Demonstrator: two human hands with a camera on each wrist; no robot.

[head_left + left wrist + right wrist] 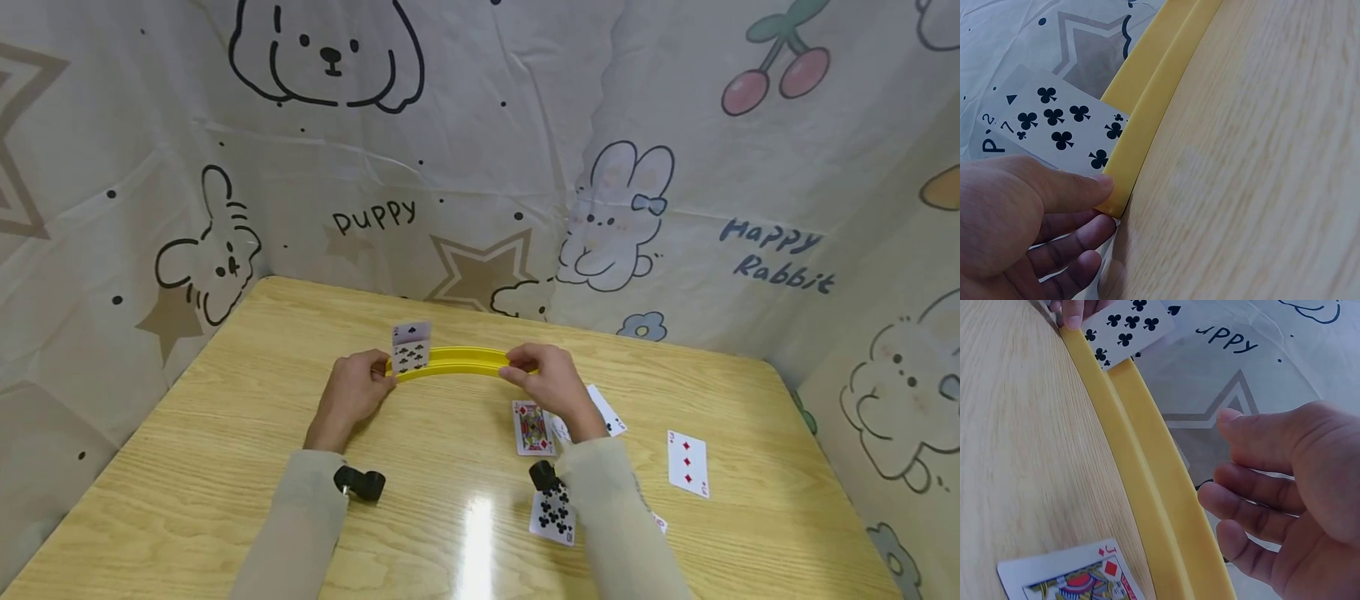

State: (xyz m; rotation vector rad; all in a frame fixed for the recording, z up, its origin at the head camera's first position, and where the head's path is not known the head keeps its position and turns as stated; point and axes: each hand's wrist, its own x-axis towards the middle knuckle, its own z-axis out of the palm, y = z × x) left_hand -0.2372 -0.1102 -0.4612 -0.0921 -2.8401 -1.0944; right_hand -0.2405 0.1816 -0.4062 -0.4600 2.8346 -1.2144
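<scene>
Yellow plastic, a curved card rack (450, 363), sits between both hands near the far middle of the wooden table (225, 467). At its left end the left hand (354, 392) grips it, the thumb pressed on the rack's tip and the other fingers curled beneath. At the right end the right hand (551, 382) has its fingers loosely bent by the rack; whether they actually clasp it I cannot tell. Standing in the rack's slot near the left hand is a 7 of clubs (411, 357), with a 2nd card (412, 333) upright just behind it. Face up near the right wrist lies a jack of diamonds (533, 427), another clubs card (553, 515) lies nearer the person, and a 3 of diamonds (687, 463) rests well apart to the right.
</scene>
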